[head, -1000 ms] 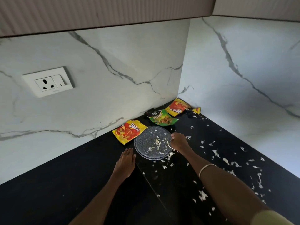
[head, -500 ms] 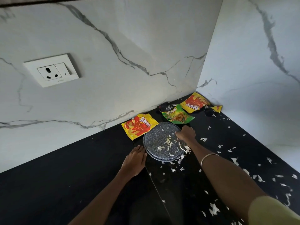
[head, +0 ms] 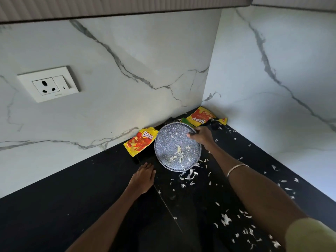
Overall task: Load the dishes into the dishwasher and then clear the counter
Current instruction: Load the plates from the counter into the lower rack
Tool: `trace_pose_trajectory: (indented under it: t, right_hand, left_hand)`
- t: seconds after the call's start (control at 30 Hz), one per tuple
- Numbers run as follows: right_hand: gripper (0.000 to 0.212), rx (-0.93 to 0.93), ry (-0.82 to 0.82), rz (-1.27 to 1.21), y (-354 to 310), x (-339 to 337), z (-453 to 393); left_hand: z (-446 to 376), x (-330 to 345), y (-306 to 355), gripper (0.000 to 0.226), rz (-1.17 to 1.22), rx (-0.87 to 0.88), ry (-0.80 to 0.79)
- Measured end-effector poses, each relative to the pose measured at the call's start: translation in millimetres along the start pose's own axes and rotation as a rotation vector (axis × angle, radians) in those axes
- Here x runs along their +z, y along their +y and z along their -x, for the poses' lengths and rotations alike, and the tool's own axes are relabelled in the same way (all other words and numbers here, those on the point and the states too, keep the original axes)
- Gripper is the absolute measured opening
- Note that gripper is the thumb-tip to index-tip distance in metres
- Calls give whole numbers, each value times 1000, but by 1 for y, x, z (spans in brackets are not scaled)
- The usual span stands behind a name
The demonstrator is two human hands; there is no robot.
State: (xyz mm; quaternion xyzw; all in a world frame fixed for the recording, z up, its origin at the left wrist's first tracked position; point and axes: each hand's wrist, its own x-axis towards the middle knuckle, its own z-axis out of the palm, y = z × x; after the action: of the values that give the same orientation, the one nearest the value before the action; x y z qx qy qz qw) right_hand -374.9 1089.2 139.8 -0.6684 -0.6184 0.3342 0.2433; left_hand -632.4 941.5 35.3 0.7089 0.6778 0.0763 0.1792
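Black countertop [head: 76, 202] runs into a corner of white marble wall [head: 127, 73] veined in grey, with a white socket plate [head: 48, 84] set in the wall to my left. My right hand [head: 201, 136] grips the far right rim of the speckled grey plate [head: 177, 147]: my fingers curl over the edge onto its upper face and the rest of the hand sits outside the rim. That far edge is lifted, so the plate tilts toward me with its near edge down at the counter, and pale food scraps [head: 179, 153] sit on its lower half. A thin bangle [head: 236, 169] circles my right forearm.

My left hand [head: 143, 176] lies flat on the counter, fingers straight and together, holding nothing. It is just beside the plate's near left edge but apart from it.

One yellow and red Bingo packet [head: 140, 140] lies against the wall, touching or slipping under the plate's left side. A second Bingo packet [head: 201, 116] lies in the corner beyond my right hand, a strip of green wrapper [head: 185, 120] showing just past the plate's far rim. White shreds [head: 225, 219] are scattered over the counter on my right and bunch up at the plate's near edge.
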Motion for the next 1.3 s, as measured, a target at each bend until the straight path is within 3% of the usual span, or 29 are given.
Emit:
trace_pose_trajectory:
  t: [0.27, 0.43, 0.57, 0.9, 0.97, 1.17, 1.3]
  right_hand:
    - [26, -7, 89, -121, -10, -35, 58]
    - [41, 86, 291, -225, 4, -58, 117]
    - [35, 184, 407, -364, 42, -87, 178]
    - [24, 394, 612, -778, 170, -145, 461]
    - [13, 426, 632, -845, 201, -153, 528]
    - [19, 511, 723, -1035, 278, -161, 706]
    - [12, 547, 803, -1083, 308, -149, 819]
  left_hand:
    - [24, -5, 13, 42, 47, 30, -31]
    - [44, -3, 21, 42, 53, 91, -88]
    - [70, 4, 37, 33, 13, 194, -56]
    - [212, 67, 143, 38, -46, 445, -96]
    - [257, 88, 169, 39, -44, 467, -139]
    - [395, 126, 257, 44, 23, 644, -228]
    - [491, 142, 291, 42, 40, 776, -244]
